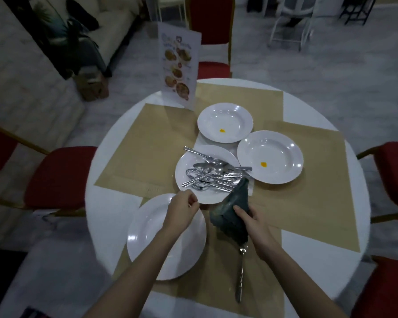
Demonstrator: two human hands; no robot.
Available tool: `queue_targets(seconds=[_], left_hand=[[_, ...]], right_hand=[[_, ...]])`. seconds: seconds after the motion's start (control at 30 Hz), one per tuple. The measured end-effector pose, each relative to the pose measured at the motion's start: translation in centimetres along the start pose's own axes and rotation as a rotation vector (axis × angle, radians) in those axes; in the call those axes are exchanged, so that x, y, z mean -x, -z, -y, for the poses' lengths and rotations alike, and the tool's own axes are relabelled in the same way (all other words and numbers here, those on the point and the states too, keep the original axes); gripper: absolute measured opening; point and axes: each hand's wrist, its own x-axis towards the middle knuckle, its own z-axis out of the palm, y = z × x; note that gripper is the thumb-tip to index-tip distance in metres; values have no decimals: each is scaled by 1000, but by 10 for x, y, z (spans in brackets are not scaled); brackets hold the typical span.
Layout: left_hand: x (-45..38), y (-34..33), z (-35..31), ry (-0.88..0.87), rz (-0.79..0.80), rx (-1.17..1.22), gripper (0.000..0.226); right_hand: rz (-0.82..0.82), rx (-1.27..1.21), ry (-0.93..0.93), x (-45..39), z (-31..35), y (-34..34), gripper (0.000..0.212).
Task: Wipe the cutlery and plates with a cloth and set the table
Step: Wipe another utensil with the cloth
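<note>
The right hand (251, 220) gripped the dark cloth (233, 210) bunched for wiping, a fork (240, 274) lying just below it, while the left hand (183, 208), fingers curled and apparently empty, hovered above the near plate (145, 237) beside the cutlery pile (210, 176).

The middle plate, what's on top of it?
The middle plate holds a jumbled pile of cutlery, spoons and forks crossing over each other. The dark cloth covers the plate's right edge, so anything beneath it cannot be seen.

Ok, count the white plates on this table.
4: near plate under the left arm, centre plate holding cutlery, far plate and right plate, each with a yellow spot. None looks hidden.
</note>
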Motion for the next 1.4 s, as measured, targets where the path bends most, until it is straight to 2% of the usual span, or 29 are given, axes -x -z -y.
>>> queue_targets(seconds=[0.2, 0.3, 0.43, 0.53, 0.6, 0.9, 1.1, 1.4], left_hand=[[-72, -7, 17, -185, 62, -316, 21], [-93, -13, 25, -244, 119, -416, 27], [-105, -15, 42, -324, 139, -462, 20], [-108, -13, 44, -336, 173, -341, 10], [-105, -7, 37, -311, 224, -198, 14], [-30, 17, -7, -12, 366, 592, 26], [20, -3, -23, 28, 352, 615, 19], [64, -30, -46, -4, 226, 543, 16]], right_hand=[[-95, -31, -39, -1, -2, -10, 31], [-147, -49, -52, 1, -6, -15, 26], [-201, -71, -57, 0, -9, -27, 24], [-228, -70, -59, -1, -12, -35, 27], [-245, -93, -54, -2, -11, -39, 28], [-285, -229, 40, -11, 14, -59, 20], [-289, -396, 6, -4, 11, -49, 30], [-275, -434, -71, 22, -6, -9, 44]])
